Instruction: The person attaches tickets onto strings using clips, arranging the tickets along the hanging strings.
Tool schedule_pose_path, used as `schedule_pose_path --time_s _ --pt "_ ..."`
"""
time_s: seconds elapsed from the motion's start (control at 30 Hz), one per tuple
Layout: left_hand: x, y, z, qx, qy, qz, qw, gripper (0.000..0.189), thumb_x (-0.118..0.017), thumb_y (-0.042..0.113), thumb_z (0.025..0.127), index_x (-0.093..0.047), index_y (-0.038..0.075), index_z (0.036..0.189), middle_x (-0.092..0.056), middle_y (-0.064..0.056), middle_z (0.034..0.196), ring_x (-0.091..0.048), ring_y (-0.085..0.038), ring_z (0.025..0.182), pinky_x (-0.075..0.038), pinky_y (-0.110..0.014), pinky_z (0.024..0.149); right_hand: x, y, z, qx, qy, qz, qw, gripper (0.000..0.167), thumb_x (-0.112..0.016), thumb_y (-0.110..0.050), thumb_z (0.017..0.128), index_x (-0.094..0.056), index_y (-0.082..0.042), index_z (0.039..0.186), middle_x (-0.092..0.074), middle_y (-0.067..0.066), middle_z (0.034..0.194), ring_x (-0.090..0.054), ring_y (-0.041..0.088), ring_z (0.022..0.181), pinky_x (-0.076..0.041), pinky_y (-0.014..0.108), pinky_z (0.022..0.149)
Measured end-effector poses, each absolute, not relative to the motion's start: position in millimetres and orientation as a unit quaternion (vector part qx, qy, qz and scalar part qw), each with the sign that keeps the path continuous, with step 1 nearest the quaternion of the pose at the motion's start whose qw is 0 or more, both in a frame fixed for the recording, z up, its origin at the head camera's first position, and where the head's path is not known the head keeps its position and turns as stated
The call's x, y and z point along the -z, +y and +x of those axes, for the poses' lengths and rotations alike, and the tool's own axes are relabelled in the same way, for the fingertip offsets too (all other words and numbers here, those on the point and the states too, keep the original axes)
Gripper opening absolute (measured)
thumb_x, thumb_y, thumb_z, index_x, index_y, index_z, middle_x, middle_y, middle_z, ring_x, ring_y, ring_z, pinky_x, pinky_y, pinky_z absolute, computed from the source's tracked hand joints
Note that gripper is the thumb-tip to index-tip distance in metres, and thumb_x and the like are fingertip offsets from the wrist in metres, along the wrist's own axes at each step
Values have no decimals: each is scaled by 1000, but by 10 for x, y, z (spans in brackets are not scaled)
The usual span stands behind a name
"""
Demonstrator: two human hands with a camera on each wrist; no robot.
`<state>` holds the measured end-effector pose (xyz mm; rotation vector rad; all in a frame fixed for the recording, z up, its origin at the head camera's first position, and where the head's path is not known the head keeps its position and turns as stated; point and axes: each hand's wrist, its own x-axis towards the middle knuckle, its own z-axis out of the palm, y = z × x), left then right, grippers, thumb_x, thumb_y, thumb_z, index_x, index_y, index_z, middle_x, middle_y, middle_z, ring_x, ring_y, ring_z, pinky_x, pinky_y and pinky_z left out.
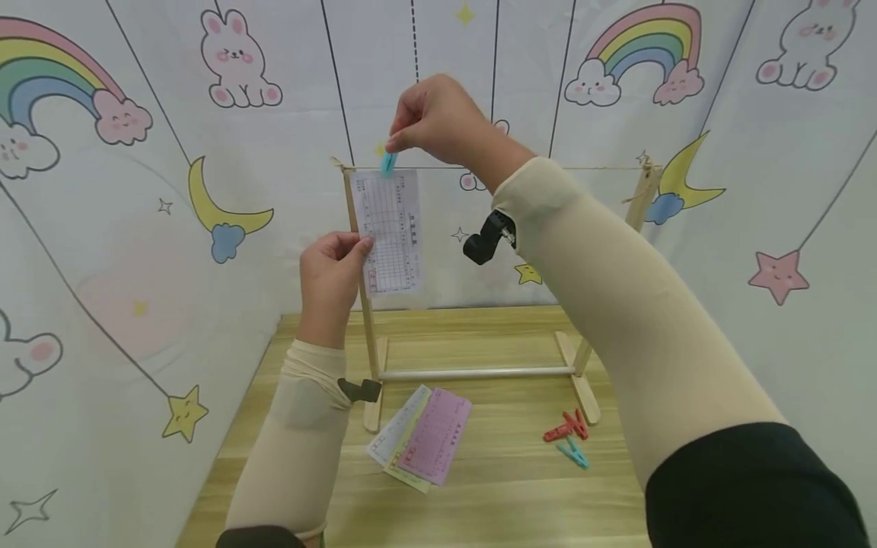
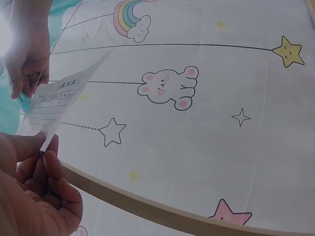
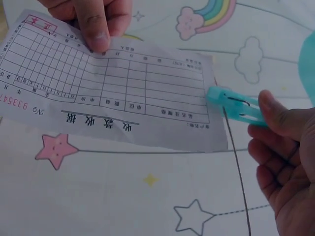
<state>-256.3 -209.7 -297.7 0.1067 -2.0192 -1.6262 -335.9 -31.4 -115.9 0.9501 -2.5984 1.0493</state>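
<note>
A white printed receipt slip (image 1: pixel 392 228) hangs lengthwise at the left end of a thin string (image 1: pixel 548 168). My left hand (image 1: pixel 332 281) pinches the slip's left edge between thumb and fingers, about halfway down. Up at the string, my right hand (image 1: pixel 438 122) pinches a light blue clothespin (image 1: pixel 388 163). In the right wrist view the tip of the clothespin (image 3: pixel 236 104) sits over the slip's top edge and the string. The left wrist view shows the slip (image 2: pixel 54 105) edge-on, with the left thumb and fingers (image 2: pixel 39 182) on it.
The string runs between two wooden posts (image 1: pixel 644 194) joined low down by a white rod (image 1: pixel 479 374). White, yellow and pink slips (image 1: pixel 436 434) lie fanned on the wooden table (image 1: pixel 493 495). To the right lie red clothespins (image 1: pixel 567 428) and a blue clothespin (image 1: pixel 574 454).
</note>
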Motion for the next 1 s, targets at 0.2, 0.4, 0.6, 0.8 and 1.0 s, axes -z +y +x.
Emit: schedule_pose_path --time_s 0.2,0.4,0.6,0.8,1.0 --pt "2972 -2116 -2571 605 -749 41 269 23 -73 24 99 -75 4 109 -72 -8 105 -66 -19 90 -57 -25 76 1186 -376 -3353 -342 -880 321 75 17 -83 -25 90 -75 -10 89 -75 3 97 -59 17 91 -46 29 74" --pt "2967 -2122 -2588 606 -748 41 267 22 -73 24 99 -75 4 109 -72 -8 106 -67 -19 90 -58 -26 77 1205 -377 -3362 -323 -887 320 76 19 -85 -28 88 -75 -12 92 -74 1 96 -60 17 88 -47 28 76" --pt "2974 -2134 -2598 604 -749 37 269 22 -73 24 99 -75 4 108 -73 -8 104 -68 -19 89 -57 -25 75 1204 -347 -3344 -314 -888 330 58 28 -88 -32 86 -77 -12 103 -75 0 100 -65 16 93 -50 27 88" --pt "2975 -2151 -2585 602 -749 38 275 23 -73 26 100 -74 5 109 -73 -7 104 -66 -19 90 -56 -26 76 1184 -320 -3328 -306 -892 330 44 41 -86 -37 87 -75 -13 118 -74 -2 110 -65 14 102 -51 28 97" --pt "2999 -2167 -2559 580 -754 41 306 22 -72 27 100 -73 8 112 -73 -5 104 -65 -18 90 -55 -27 78 1223 -202 -3201 -259 -906 324 86 60 -74 -53 93 -62 -24 145 -63 -9 142 -54 8 132 -38 36 117"
